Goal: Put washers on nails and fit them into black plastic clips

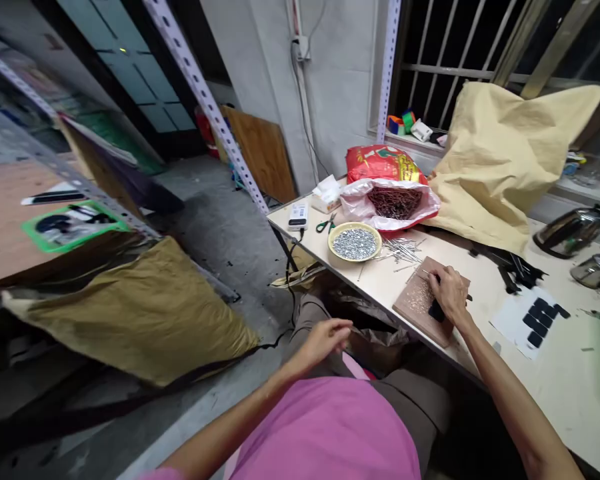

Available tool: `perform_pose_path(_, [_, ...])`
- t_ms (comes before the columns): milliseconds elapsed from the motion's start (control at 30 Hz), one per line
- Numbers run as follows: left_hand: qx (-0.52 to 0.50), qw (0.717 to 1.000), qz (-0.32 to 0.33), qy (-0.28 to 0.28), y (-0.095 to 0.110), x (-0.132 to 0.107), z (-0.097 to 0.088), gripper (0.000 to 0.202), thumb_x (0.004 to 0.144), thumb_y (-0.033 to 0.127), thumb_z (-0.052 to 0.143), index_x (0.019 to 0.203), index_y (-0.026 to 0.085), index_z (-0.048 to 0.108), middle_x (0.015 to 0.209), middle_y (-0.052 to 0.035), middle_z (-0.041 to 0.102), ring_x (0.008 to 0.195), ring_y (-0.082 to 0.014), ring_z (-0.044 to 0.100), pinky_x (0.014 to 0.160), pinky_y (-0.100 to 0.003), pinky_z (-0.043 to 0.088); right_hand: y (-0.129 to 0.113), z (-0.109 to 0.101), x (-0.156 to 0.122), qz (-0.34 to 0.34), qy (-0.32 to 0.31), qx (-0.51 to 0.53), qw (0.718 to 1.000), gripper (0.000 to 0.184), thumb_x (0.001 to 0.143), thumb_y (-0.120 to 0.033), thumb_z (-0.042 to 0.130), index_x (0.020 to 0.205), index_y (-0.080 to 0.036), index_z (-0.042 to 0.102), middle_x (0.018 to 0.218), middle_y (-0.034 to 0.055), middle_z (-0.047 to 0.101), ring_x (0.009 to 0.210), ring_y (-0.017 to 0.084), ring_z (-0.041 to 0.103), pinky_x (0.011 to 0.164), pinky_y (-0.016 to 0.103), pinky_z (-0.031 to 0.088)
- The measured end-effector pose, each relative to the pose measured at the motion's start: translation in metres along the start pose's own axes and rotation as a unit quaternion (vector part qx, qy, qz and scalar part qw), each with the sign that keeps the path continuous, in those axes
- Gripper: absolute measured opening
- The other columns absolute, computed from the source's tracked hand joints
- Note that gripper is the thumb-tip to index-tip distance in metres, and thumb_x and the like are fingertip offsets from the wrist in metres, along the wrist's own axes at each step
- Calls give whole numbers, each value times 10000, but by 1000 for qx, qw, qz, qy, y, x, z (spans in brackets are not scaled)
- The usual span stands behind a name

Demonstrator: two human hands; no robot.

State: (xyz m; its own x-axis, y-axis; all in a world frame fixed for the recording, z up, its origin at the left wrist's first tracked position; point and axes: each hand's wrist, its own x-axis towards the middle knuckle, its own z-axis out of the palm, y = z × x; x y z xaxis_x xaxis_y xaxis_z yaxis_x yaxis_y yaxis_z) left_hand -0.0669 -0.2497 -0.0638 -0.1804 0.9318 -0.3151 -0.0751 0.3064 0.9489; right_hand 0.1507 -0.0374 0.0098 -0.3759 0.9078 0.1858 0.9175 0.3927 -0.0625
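My right hand (449,291) rests on a brown wooden board (415,295) near the table's front edge, its fingers bent and closed. A thin light sliver shows by its fingertips, too small to name. Partly under that hand lies a small black piece (436,311). Pale specks are scattered over the board. My left hand (329,337) hovers above my lap, off the table edge, fingers loosely stretched and nothing visible in them. Beyond the board lie loose thin metal rods (404,251) and a yellow bowl (355,260) full of small silvery metal parts.
A red and white bag (350,200) of brown rod-like pieces stands behind the bowl. Green-handled scissors (325,225) and a white device (298,217) lie leftward. To the right are black pads on white paper (513,332), a metal kettle (573,230) and a beige sack (500,160).
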Motion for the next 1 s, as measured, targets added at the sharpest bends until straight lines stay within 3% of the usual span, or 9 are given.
perform_pose_path(100, [28,980,33,192,4,25,-51,437,737,392,581,1067,112,638,679,-53,667,601,-179,625,594,-300,507,-8,3,16,8,-19,-32,999,262,917,-241,429,954,-146,670,941,101,587,866,205,520,635,277,314])
perform_pose_path(200, [103,916,70,382,28,59,-101,488,770,327,564,1207,110,553,978,-134,685,895,-234,649,832,-375,503,-12,6,27,-8,-18,-62,998,246,923,-250,433,976,-159,655,936,94,592,848,204,520,631,283,301])
perform_pose_path(300, [191,859,65,471,54,96,-129,643,791,316,574,1365,94,388,1241,-203,583,1182,-304,519,1009,-444,389,-15,10,34,-14,-9,-107,994,233,930,-236,433,974,-149,645,958,109,611,868,218,531,669,303,306])
perform_pose_path(467, [278,852,-5,444,78,159,-134,923,783,402,609,1460,20,112,1351,-297,446,1285,-392,375,1015,-511,334,-19,13,44,-1,-18,-168,986,243,942,-225,415,954,-130,639,945,146,644,839,243,559,653,323,294])
perform_pose_path(633, [323,835,-75,440,79,204,-139,972,776,461,621,1468,40,85,1325,-324,429,1255,-396,381,986,-510,334,-30,2,59,-23,9,-231,973,276,940,-316,433,993,-137,636,921,149,651,798,254,571,645,327,299])
perform_pose_path(800, [382,811,-102,431,77,225,-150,1007,749,449,674,1478,66,95,1182,-267,541,1111,-365,485,949,-468,359,-66,-8,78,-176,37,-218,959,273,941,-283,417,1080,-163,619,914,125,658,816,247,578,711,352,374])
perform_pose_path(1000, [411,808,-146,397,89,236,-155,981,739,389,700,1489,131,121,1124,-225,581,1054,-360,508,858,-454,420,-142,16,119,-333,-18,-126,934,278,921,-225,446,1155,-164,583,1084,128,652,945,248,594,799,356,438])
